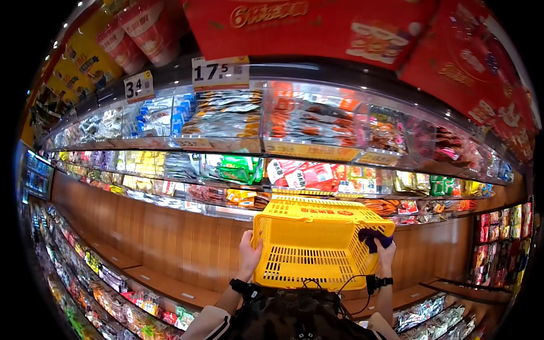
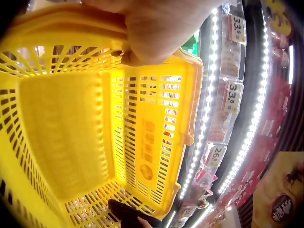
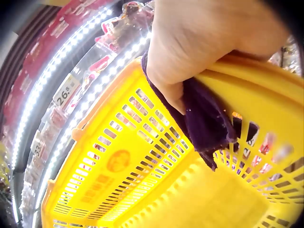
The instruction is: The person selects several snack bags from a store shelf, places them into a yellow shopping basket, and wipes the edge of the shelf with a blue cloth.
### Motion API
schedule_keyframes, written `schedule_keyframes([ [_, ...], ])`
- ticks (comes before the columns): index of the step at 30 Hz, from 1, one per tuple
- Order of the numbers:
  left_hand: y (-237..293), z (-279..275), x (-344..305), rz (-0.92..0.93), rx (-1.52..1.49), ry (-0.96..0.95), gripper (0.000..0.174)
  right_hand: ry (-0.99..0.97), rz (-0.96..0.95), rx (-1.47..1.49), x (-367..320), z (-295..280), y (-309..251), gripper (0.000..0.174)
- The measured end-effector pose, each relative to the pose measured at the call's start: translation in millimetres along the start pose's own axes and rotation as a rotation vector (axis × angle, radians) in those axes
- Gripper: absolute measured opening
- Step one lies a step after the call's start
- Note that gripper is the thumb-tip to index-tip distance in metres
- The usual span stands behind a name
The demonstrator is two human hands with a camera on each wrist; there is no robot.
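A yellow plastic basket (image 1: 309, 241) with slotted walls is held up in front of the body, its inside facing the head camera and nothing lying in it. The left hand (image 1: 250, 255) grips its left end; in the left wrist view that hand (image 2: 159, 28) curls over the rim of the basket (image 2: 61, 137). At the right end the right hand (image 1: 386, 255) grips the rim together with a dark purple cloth (image 1: 374, 238). In the right wrist view, the thumb of the right hand (image 3: 199, 42) presses the cloth (image 3: 206, 116) against the basket (image 3: 228, 194).
Behind the basket stand lit shelves (image 1: 221, 146) of packaged snacks, with price tags (image 1: 221, 73) along the upper edge. Red boxes (image 1: 317, 28) sit on top. Wooden panelling (image 1: 170, 226) lies below the shelves, and more packets (image 1: 136, 303) line the lower left and lower right.
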State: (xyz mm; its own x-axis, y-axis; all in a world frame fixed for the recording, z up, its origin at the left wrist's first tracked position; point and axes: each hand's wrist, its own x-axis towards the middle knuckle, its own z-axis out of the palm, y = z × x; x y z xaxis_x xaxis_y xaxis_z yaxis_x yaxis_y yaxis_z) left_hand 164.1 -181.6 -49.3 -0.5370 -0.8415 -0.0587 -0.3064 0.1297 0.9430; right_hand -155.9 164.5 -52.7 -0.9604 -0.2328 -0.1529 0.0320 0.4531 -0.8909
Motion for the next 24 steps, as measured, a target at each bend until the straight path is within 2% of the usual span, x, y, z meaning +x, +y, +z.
schedule_keyframes([
  [4, -26.1, -43.3, -6.8, -0.048, 0.051, 0.017, 0.017, -0.025, 0.006, -0.014, -25.9, 39.8, -5.2, 0.03],
  [6, -23.4, -62.1, -17.5, -0.137, 0.026, 0.047, 0.018, -0.054, -0.002, 0.046, -38.8, 51.9, -5.9, 0.03],
  [7, -18.9, -78.1, -24.5, -0.259, -0.131, 0.06, 0.018, 0.01, -0.059, -0.059, -50.8, 66.2, 14.6, 0.033],
  [8, -24.1, -82.7, -25.9, -0.262, -0.131, 0.053, 0.018, -0.024, -0.01, 0.012, -54.4, 74.8, 2.2, 0.037],
  [10, -37.1, -97.5, -23.4, -0.243, -0.084, 0.092, 0.015, -0.094, 0.048, -0.002, -61.1, 82.7, -2.8, 0.039],
  [12, -46.1, -104.3, -10.8, -0.228, -0.073, 0.086, 0.015, -0.066, 0.013, 0.151, -60.5, 95.8, -15.6, 0.036],
  [14, -50.1, -112.7, 10.8, -0.207, -0.071, 0.062, 0.015, -0.103, 0.021, -0.079, -51.4, 112.5, -43.5, 0.035],
  [15, -47.9, -115.1, 20.7, -0.198, -0.089, 0.049, 0.016, -0.101, 0.058, -0.024, -53.6, 115.5, -53.3, 0.034],
  [16, -47.8, -122.7, 33.3, -0.178, -0.114, 0.02, 0.016, -0.076, -0.009, -0.146, -48.1, 130.1, -54.1, 0.032],
  [18, -51.9, -124.1, 44.2, -0.167, -0.097, 0.017, 0.017, -0.063, -0.053, -0.148, -41.1, 137.7, -41.1, 0.032],
  [20, -43.6, -125.9, 60.5, -0.061, 0.034, 0.023, 0.018, 0.003, -0.063, -0.105, -23.2, 142.9, -55.2, 0.032],
  [22, -38.8, -116.0, 67.8, -0.059, -0.007, 0.008, 0.018, 0.077, -0.08, -0.134, -25.2, 144.2, -52.5, 0.032],
  [24, -47.4, -111.7, 67.5, -0.058, -0.047, -0.007, 0.019, 0.05, -0.025, -0.124, -11.9, 142.7, -49.7, 0.029],
])
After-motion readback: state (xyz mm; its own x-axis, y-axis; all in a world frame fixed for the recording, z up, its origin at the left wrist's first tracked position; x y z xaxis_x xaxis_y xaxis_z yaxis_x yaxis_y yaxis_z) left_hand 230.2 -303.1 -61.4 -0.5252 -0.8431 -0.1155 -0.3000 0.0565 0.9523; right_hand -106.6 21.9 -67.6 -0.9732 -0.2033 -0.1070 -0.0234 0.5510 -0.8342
